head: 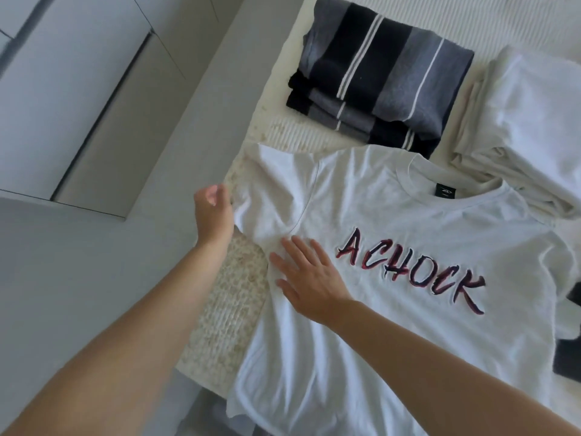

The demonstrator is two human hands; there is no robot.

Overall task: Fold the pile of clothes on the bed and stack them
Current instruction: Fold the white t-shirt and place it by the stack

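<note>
Cream bedspread (314, 133) carries a white T-shirt (393, 240) face up, collar toward the striped folded stack (383, 73), hem cut off below. Left hand (212, 212) pinches its sleeve; right hand (309, 280) presses flat, fingers straight.

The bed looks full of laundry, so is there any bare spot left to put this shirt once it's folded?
Bare bedspread shows beyond the striped folded stack, toward the top right. A narrow strip lies between that stack and the white T-shirt. The right side is crowded by the cream pile.
</note>
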